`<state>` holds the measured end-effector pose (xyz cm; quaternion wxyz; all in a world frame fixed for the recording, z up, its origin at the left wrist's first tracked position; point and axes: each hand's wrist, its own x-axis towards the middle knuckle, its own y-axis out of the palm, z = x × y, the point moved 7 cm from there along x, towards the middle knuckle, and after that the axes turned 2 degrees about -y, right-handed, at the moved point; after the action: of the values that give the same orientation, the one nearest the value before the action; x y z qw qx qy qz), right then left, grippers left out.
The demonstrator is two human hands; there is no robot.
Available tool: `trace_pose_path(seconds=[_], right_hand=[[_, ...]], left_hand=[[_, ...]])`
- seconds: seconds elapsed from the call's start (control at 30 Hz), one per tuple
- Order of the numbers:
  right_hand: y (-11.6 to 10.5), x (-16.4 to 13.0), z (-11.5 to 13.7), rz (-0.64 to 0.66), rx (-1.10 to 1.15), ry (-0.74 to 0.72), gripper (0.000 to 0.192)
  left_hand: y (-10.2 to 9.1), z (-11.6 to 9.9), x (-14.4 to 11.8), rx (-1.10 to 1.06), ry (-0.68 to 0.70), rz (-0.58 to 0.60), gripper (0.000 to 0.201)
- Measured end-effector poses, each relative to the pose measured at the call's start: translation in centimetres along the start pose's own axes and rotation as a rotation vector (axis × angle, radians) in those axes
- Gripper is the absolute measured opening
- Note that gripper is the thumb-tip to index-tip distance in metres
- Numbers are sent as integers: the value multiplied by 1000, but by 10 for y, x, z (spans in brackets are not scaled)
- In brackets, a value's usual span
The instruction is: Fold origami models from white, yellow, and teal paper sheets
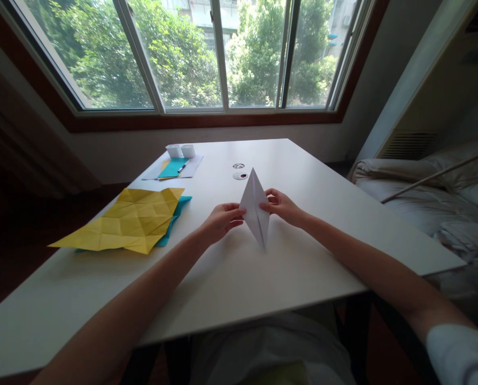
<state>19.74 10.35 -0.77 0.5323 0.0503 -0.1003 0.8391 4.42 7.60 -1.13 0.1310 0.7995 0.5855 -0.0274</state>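
Both hands pinch a white folded paper kite shape [255,211], left hand [222,220] and right hand [281,206] at its side corners. Its long axis runs away from the person, lower tip touching the surface [323,176].

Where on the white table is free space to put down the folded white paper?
Bare table lies right of the right hand, and near the front edge, below the folded white paper. The left is crowded: yellow sheet over teal paper.

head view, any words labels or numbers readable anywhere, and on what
None can be read.
White folded paper, held between left hand and right hand: blank.
Yellow creased sheet and teal sheet under it: no print.
Teal card and small white boxes at the table's far end: too small to tell.
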Motion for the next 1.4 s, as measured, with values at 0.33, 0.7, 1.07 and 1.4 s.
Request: trace_pose_path(seconds=[0.33, 0.7, 1.07, 1.4], right_hand=[[-5, -2, 13, -102, -358, -130, 22], [-11, -2, 14, -117, -494, -156, 13], [20, -16, 21, 188, -774, -355, 22], [33, -21, 19, 368, -1050, -439, 27]], left_hand=[[-50, -58, -17, 616, 514, -649, 12], [30, -32, -30, 1714, 748, -51, 20], [7, -24, -13, 1215, 640, 135, 19], [-20, -46, -12, 1167, 734, -246, 31]])
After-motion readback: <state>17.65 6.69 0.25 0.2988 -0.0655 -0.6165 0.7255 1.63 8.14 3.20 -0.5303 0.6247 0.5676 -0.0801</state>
